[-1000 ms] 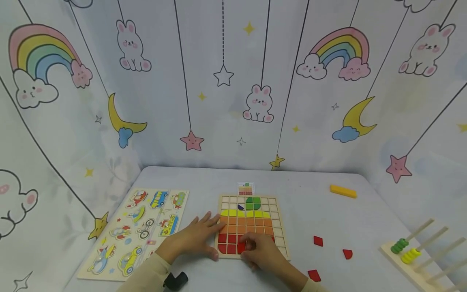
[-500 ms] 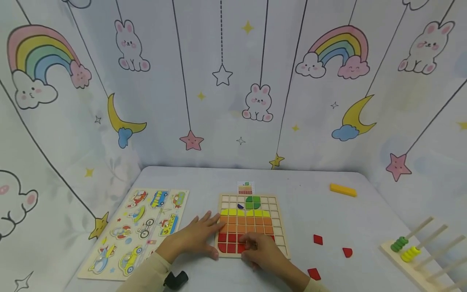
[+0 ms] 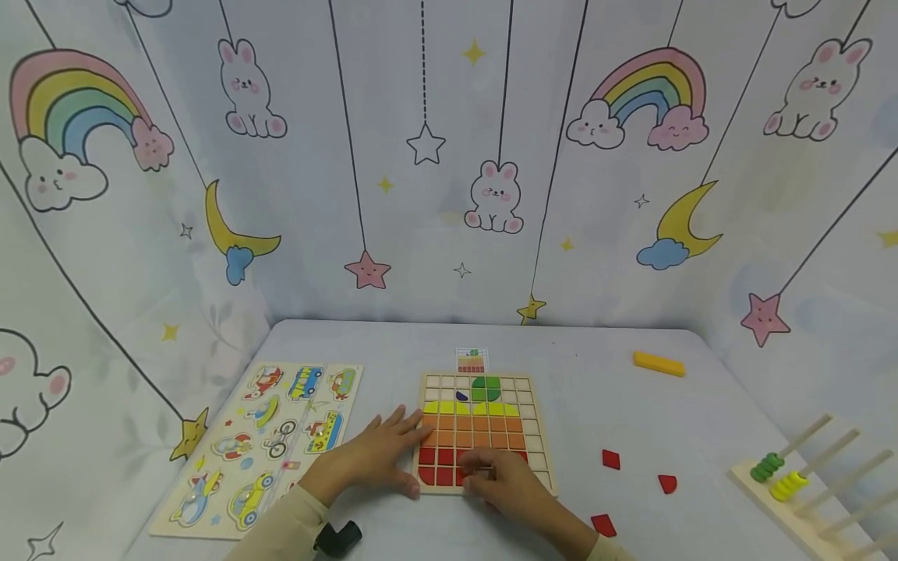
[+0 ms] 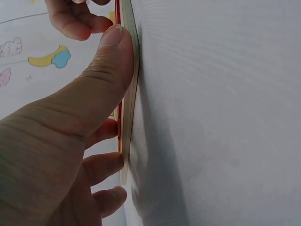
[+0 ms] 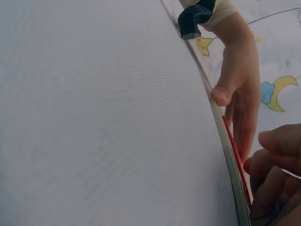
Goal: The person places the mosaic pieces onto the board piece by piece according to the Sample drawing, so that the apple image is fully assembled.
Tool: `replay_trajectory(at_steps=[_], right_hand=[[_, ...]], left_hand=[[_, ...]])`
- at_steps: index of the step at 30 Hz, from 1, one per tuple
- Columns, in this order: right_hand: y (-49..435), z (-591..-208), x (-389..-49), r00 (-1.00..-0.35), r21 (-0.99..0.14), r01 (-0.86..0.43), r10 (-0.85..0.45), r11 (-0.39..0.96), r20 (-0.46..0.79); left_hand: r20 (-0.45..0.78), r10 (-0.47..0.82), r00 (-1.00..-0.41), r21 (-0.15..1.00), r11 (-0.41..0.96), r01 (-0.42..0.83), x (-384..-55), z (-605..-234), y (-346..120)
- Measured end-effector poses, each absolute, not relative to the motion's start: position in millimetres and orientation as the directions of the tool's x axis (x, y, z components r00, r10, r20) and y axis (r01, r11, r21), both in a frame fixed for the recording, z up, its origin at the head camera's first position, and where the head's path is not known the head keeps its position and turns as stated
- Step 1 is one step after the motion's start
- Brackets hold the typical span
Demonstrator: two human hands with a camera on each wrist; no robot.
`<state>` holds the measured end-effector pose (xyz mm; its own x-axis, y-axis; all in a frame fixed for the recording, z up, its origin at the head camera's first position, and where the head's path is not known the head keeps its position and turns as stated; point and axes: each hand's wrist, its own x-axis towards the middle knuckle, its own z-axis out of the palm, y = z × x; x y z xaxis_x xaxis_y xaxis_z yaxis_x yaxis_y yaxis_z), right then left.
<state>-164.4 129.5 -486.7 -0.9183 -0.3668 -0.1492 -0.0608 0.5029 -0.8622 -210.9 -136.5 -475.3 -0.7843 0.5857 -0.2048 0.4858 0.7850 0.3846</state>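
A wooden grid board [image 3: 539,436] lies mid-table, filled with rows of red, orange and yellow tiles, with green pieces [image 3: 486,389] and a small dark blue piece [image 3: 461,396] above them. My left hand [image 3: 379,456] rests spread along its left edge, thumb near the lower corner; in the left wrist view, the thumb [image 4: 106,70] lies against the board's side. Bent over the lower red rows, my right hand [image 3: 508,487] pinches a red tile [image 3: 461,476] between thumb and forefinger at the board's surface. Part of that tile, and the cells under the palm, are hidden.
Several loose red tiles [image 3: 611,459] lie to the right. A small pattern card [image 3: 472,360] is behind the board. A vehicle puzzle [image 3: 277,444] lies left, a yellow bar [image 3: 659,364] far right, and a peg counter [image 3: 807,499] at the right edge.
Both hands stay in nearly the same place. The right fingers shift only slightly over the red tile; the head view drifts a little.
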Motion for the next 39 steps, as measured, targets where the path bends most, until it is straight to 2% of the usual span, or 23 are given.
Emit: replay_trajectory(at_steps=[7, 9, 12, 15, 19, 23, 27, 32, 39], right_hand=[[135, -483, -164, -0.9, -0.819, -0.127, -0.412, 0.559, -0.142], [140, -483, -165, -0.89, -0.835, -0.13, -0.435, 0.534, -0.14], [158, -482, -169, -0.886, -0.901, -0.058, -0.439, 0.429, -0.151], [191, -480, -176, -0.922, -0.952, 0.069, -0.346, 0.297, -0.175], [244, -475, -183, -0.965, -0.95, 0.219, -0.094, 0.222, -0.244], [292, -473, -183, -0.959, -0.913, 0.282, 0.055, 0.294, -0.279], [320, -474, -181, -0.953, -0.89, 0.301, 0.065, 0.342, -0.297], [327, -481, -178, -0.949, -0.871, 0.309, 0.071, 0.382, -0.306], [324, -486, -179, -0.961, -0.802, 0.27, 0.099, 0.532, -0.258]], left_hand=[[-0.206, 0.583, -0.786, 0.387, 0.786, 0.482, -212, -477, -136], [-0.208, 0.58, -0.788, 0.387, 0.788, 0.479, -212, -476, -136], [-0.204, 0.584, -0.786, 0.388, 0.785, 0.483, -212, -476, -136], [-0.208, 0.583, -0.785, 0.384, 0.787, 0.483, -212, -476, -135], [-0.222, 0.576, -0.787, 0.373, 0.796, 0.478, -212, -476, -134], [-0.225, 0.578, -0.784, 0.365, 0.796, 0.483, -212, -475, -134], [-0.217, 0.581, -0.784, 0.357, 0.795, 0.491, -211, -473, -135], [-0.22, 0.58, -0.784, 0.372, 0.793, 0.482, -211, -474, -135], [-0.214, 0.576, -0.789, 0.359, 0.797, 0.485, -211, -475, -135]])
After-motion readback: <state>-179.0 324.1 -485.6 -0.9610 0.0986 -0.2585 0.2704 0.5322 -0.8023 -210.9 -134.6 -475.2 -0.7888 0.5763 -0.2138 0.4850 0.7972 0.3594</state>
